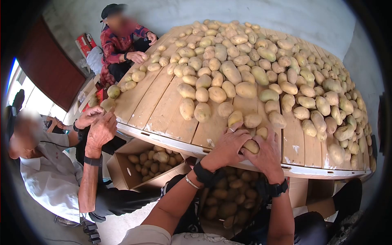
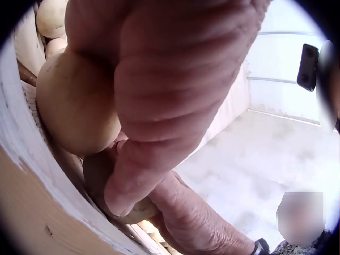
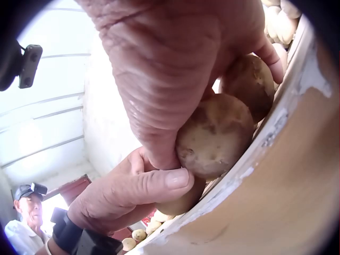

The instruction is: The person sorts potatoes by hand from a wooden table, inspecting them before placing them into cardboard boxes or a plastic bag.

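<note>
At the front edge of the slatted wooden table, my left hand [image 1: 232, 148] and right hand [image 1: 267, 153] are close together over potatoes. A potato [image 1: 251, 146] sits between them, with the right thumb against it in the right wrist view. My right fingers curl over a second potato [image 3: 247, 87] beside it. My left hand grips another potato [image 2: 77, 103]; its thumb shows over a potato [image 3: 183, 201] in the right wrist view. Palms and fingers hide part of these potatoes. The skins look pale yellow with brownish patches.
A large heap of potatoes [image 1: 261, 77] covers much of the tabletop [image 1: 153, 108]. Below the edge are a cardboard box [image 1: 118, 167] of potatoes and more potatoes [image 1: 228, 196] between the knees. One person [image 1: 61, 163] sits at the left, another [image 1: 122, 45] at the far corner.
</note>
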`<action>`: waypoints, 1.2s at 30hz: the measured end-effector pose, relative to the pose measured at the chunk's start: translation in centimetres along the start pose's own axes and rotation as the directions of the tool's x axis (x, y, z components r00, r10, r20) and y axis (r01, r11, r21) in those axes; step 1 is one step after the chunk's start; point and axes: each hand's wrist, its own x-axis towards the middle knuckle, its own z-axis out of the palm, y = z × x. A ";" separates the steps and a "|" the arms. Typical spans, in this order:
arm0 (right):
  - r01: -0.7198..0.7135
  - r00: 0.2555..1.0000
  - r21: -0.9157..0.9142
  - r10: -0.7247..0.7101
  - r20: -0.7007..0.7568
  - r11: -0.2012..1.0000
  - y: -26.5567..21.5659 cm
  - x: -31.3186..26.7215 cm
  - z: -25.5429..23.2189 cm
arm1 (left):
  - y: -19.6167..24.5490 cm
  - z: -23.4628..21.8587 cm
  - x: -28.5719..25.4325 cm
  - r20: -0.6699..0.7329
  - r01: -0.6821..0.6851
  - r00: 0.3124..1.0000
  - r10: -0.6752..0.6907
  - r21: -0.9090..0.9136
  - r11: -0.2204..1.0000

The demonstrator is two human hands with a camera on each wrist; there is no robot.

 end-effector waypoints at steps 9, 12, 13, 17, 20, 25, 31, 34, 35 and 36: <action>0.033 0.999 0.029 -0.034 0.027 0.999 2.1 -1.0 0.0 | -1.1 -1.3 -0.5 0.115 -0.034 0.992 0.057 -0.191 0.981; 0.099 0.993 0.000 -0.098 0.063 0.995 2.0 -0.7 0.0 | -1.1 -2.1 -0.1 0.166 -0.019 0.985 0.038 -0.111 0.994; 0.085 0.994 -0.005 -0.084 0.069 0.996 1.7 -0.9 0.1 | -1.2 -2.3 -0.2 0.175 -0.020 0.984 0.042 -0.124 0.992; 0.084 0.993 -0.060 -0.078 0.091 0.995 0.9 -0.8 -0.5 | -1.4 -2.7 -0.4 0.204 0.068 0.978 -0.032 -0.172 0.983; 0.009 0.999 -0.037 -0.007 0.044 0.999 1.2 -0.9 0.2 | -1.5 -2.8 -0.4 0.276 0.013 0.961 0.035 -0.167 0.986; -0.063 0.986 0.005 0.061 0.156 0.998 1.4 -1.5 -0.9 | -1.8 -3.1 -1.0 0.260 0.079 0.965 -0.032 -0.172 0.982; -0.374 0.910 0.855 -0.034 0.413 0.360 2.4 -3.1 -2.8 | -2.8 -2.8 -1.3 0.128 0.010 0.992 -0.002 -0.060 0.998; -0.325 0.887 0.902 -0.239 0.395 0.285 2.8 -3.2 -2.3 | -2.9 -2.4 -1.2 0.118 -0.027 0.993 0.030 -0.025 0.999; -0.316 0.875 0.918 -0.301 0.380 0.241 2.7 -3.5 -2.2 | -3.0 -2.3 -1.2 0.107 -0.064 0.992 0.063 0.011 0.998; -0.351 0.856 0.900 -0.302 0.420 0.258 2.6 -3.7 -2.4 | -3.0 -2.2 -1.2 0.118 -0.063 0.991 0.059 0.033 0.997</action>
